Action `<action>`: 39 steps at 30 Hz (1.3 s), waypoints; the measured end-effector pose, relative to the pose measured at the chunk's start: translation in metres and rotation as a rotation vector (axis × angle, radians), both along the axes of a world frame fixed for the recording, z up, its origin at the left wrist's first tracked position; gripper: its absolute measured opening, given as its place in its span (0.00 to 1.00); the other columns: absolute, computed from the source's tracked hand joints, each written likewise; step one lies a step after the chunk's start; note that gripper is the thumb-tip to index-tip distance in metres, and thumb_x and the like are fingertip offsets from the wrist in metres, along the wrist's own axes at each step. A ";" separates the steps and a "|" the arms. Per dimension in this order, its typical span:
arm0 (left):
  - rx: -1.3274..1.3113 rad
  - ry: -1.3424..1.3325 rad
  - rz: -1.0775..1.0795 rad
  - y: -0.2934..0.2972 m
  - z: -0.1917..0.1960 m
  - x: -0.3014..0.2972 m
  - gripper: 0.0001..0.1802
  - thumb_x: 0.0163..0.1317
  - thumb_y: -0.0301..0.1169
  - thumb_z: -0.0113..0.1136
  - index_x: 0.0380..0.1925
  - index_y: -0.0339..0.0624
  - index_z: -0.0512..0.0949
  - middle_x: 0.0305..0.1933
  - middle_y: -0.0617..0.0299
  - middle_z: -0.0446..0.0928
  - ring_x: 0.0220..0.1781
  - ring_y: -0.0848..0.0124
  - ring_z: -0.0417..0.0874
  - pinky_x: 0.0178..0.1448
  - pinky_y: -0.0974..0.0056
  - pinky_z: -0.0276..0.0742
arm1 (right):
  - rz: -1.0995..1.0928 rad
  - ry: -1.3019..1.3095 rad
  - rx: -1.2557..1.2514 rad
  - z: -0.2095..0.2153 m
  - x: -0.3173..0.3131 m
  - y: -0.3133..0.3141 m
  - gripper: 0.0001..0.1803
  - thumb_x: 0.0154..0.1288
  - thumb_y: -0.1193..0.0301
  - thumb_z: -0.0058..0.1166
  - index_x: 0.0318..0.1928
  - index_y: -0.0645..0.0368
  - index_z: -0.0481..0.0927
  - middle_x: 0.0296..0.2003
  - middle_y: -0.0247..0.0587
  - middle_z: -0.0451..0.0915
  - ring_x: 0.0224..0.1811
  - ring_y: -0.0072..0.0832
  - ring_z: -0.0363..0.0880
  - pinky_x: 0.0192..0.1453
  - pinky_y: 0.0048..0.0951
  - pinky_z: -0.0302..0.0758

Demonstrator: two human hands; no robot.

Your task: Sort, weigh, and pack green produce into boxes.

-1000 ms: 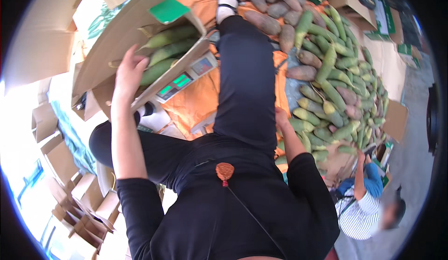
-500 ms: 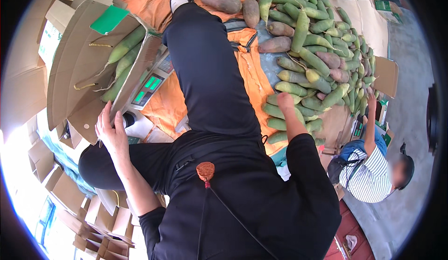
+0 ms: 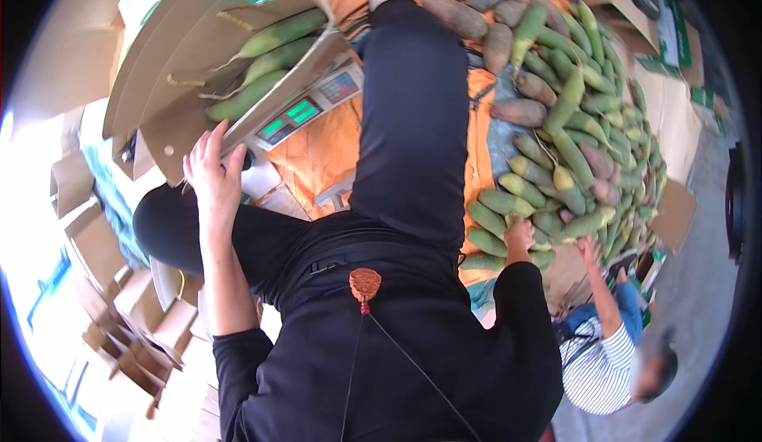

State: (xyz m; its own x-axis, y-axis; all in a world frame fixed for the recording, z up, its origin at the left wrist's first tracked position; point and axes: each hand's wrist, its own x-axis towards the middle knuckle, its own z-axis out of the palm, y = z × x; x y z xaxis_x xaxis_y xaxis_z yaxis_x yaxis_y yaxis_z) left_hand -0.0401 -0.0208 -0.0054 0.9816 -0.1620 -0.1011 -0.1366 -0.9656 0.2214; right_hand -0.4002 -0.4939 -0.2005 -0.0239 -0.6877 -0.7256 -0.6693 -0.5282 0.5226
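the left hand (image 3: 215, 171), fingers loosely spread and holding nothing, is at the near edge of a cardboard box (image 3: 147, 97) on the left; whether it touches the cardboard i cannot tell. three green radishes (image 3: 278, 59) lie side by side inside, and a scale (image 3: 300, 117) with lit green displays shows just beside the box's right wall. the right hand (image 3: 520, 236) is down among radishes at the near edge of the big pile (image 3: 567, 109) on the right; whether its fingers pinch one i cannot tell. a co-worker's hand (image 3: 588, 251) reaches in just right of it.
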 end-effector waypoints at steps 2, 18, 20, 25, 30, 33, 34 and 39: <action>0.023 0.009 0.023 -0.001 0.005 -0.001 0.24 0.59 0.37 0.59 0.57 0.50 0.73 0.57 0.53 0.72 0.64 0.57 0.68 0.71 0.43 0.47 | 0.091 0.014 0.001 -0.005 0.005 0.006 0.28 0.61 0.64 0.54 0.62 0.43 0.65 0.64 0.35 0.63 0.69 0.34 0.58 0.62 0.49 0.66; 0.073 -0.035 0.047 0.007 0.000 -0.003 0.27 0.57 0.39 0.62 0.58 0.52 0.71 0.56 0.57 0.72 0.65 0.59 0.66 0.69 0.37 0.47 | 0.305 -0.420 0.155 -0.034 0.019 -0.011 0.21 0.58 0.66 0.55 0.53 0.54 0.72 0.52 0.51 0.74 0.51 0.47 0.75 0.54 0.43 0.73; 0.074 -0.051 0.057 0.006 0.001 -0.005 0.28 0.56 0.39 0.63 0.58 0.52 0.71 0.56 0.58 0.72 0.65 0.59 0.66 0.69 0.37 0.48 | 0.293 -0.557 0.158 -0.028 0.034 -0.016 0.23 0.56 0.67 0.57 0.54 0.57 0.72 0.51 0.53 0.74 0.50 0.49 0.75 0.53 0.43 0.73; 0.090 -0.027 0.099 0.010 0.007 -0.008 0.30 0.54 0.37 0.65 0.59 0.52 0.70 0.58 0.59 0.71 0.67 0.58 0.64 0.69 0.36 0.49 | 0.216 -1.193 0.136 -0.005 0.093 -0.040 0.22 0.54 0.75 0.58 0.52 0.64 0.75 0.44 0.50 0.77 0.47 0.43 0.76 0.53 0.37 0.72; 0.082 0.013 0.137 0.015 0.013 -0.013 0.31 0.54 0.36 0.64 0.61 0.53 0.69 0.60 0.57 0.70 0.69 0.56 0.62 0.70 0.37 0.47 | 0.235 -1.666 0.078 0.118 0.228 -0.017 0.20 0.59 0.78 0.56 0.53 0.66 0.74 0.44 0.45 0.77 0.47 0.33 0.75 0.53 0.33 0.71; 0.064 0.007 0.139 0.016 0.014 -0.014 0.32 0.54 0.36 0.64 0.61 0.52 0.69 0.60 0.57 0.70 0.69 0.56 0.62 0.70 0.37 0.47 | 0.142 -1.914 0.198 0.200 0.291 0.004 0.18 0.64 0.78 0.53 0.55 0.66 0.73 0.49 0.42 0.75 0.51 0.28 0.74 0.57 0.29 0.70; 0.058 0.002 0.139 0.017 0.013 -0.013 0.32 0.54 0.36 0.64 0.61 0.52 0.69 0.60 0.57 0.70 0.69 0.56 0.62 0.70 0.37 0.47 | 0.152 -1.983 0.197 0.225 0.305 0.010 0.18 0.65 0.77 0.53 0.55 0.66 0.72 0.50 0.42 0.74 0.52 0.27 0.73 0.58 0.27 0.69; 0.032 -0.013 0.120 0.017 0.012 -0.014 0.32 0.53 0.35 0.65 0.61 0.52 0.68 0.60 0.58 0.70 0.69 0.56 0.62 0.70 0.37 0.47 | 0.071 -2.372 0.607 0.307 0.368 0.074 0.17 0.67 0.78 0.50 0.56 0.67 0.70 0.48 0.44 0.75 0.51 0.29 0.75 0.55 0.32 0.75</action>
